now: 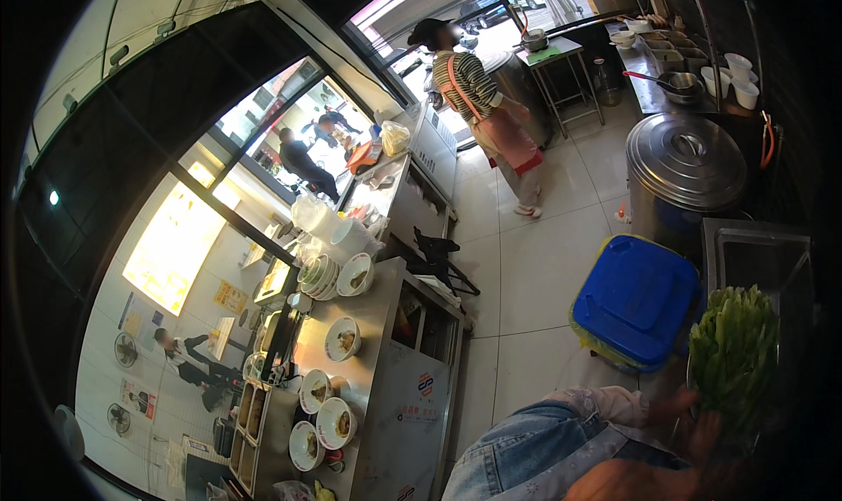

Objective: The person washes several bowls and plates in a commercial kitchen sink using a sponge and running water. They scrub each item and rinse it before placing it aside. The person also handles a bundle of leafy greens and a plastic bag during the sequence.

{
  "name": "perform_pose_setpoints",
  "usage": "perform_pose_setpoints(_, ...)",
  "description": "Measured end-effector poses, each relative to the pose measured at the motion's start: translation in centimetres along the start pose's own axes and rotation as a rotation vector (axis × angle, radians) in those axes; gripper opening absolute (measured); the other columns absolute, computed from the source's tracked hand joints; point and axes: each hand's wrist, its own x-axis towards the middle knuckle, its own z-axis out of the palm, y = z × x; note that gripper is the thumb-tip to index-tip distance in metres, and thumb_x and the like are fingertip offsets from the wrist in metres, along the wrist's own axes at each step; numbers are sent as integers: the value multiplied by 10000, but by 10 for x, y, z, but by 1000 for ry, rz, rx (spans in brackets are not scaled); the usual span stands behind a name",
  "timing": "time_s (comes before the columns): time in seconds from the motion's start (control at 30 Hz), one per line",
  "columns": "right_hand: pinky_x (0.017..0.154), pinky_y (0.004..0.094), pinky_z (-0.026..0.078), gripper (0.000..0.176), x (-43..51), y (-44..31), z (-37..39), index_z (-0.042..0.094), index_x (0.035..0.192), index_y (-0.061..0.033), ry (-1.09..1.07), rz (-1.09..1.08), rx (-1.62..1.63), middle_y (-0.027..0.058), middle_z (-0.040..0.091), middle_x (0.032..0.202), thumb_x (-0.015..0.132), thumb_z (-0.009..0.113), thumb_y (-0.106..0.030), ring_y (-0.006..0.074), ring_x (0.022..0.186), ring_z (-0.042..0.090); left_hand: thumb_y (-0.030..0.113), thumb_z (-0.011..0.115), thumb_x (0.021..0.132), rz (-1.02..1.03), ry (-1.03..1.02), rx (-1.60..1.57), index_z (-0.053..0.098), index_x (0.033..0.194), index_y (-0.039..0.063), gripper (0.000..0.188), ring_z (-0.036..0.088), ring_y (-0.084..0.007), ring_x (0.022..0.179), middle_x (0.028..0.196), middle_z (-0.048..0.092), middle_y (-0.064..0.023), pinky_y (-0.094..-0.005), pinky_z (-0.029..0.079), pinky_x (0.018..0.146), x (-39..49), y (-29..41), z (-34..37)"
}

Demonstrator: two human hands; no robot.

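Note:
A heap of long green leafy vegetables [733,353] fills a metal basin [688,377] at the lower right, just in front of my body. My left hand [677,405] grips the near side of the basin at its rim. Beside it, my right hand [705,434] is against the near end of the greens and the basin; blur and shadow hide whether its fingers close on anything. Past the greens is a stainless steel sink [756,238]. A bin with a blue lid [635,300] and a yellow liner stands on the floor to the left of the basin.
A large lidded steel pot [684,162] stands beyond the sink. White bowls with some food [337,423] sit on a steel counter [381,310] at left, near stacked bowls [320,277]. A co-worker in a pink apron [506,132] stands on the tiled floor farther off. A folded black stool [444,257] leans by the counter.

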Motion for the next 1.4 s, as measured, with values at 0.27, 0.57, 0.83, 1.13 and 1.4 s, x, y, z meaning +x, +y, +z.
perform_pose_setpoints(0.27, 937, 455, 325, 275, 11, 25, 42, 522, 914, 31, 189, -87, -128, 223, 477, 1034, 746, 574, -181, 397, 1082, 414, 180, 643, 743, -231, 142, -817, 547, 1041, 44, 341, 592, -314, 886, 949, 593, -119, -440, 485, 691, 3, -1, 10)
perform_pose_setpoints(0.57, 940, 448, 333, 570, 0, 17, 31, 398, 1221, 33, 148, 9, 74, 232, 445, 1206, 794, 571, -304, 399, 1120, 409, 142, 558, 794, 243, 56, -343, 455, 1163, 58, 392, 585, -361, 857, 1019, 549, -149, -515, 524, 559, -7, -17, 7)
perform_pose_setpoints(0.83, 907, 440, 363, 584, 8, 13, 28, 388, 1246, 12, 27, -32, 275, 220, 442, 1217, 826, 537, -366, 377, 1094, 444, 149, 528, 769, -170, -54, -764, 428, 1197, 67, 447, 552, -383, 928, 1013, 535, -159, -549, 510, 614, 10, -48, 6)
perform_pose_setpoints(1.13, 936, 398, 360, 529, -19, 33, 38, 353, 1293, -2, 501, 167, 503, 179, 387, 1294, 853, 541, -227, 301, 1166, 416, 200, 750, 597, -163, -53, -326, 453, 1174, 88, 658, 556, -349, 924, 1013, 542, -139, -476, 508, 739, -16, 24, -10)
perform_pose_setpoints(1.4, 939, 394, 358, 497, -63, 128, 62, 328, 1314, 2, 739, 348, 505, 198, 392, 1296, 887, 497, -189, 300, 1166, 429, 182, 740, 584, -439, 222, -848, 434, 1184, 66, 683, 534, -339, 982, 1048, 534, -140, -487, 505, 735, -8, -10, -15)
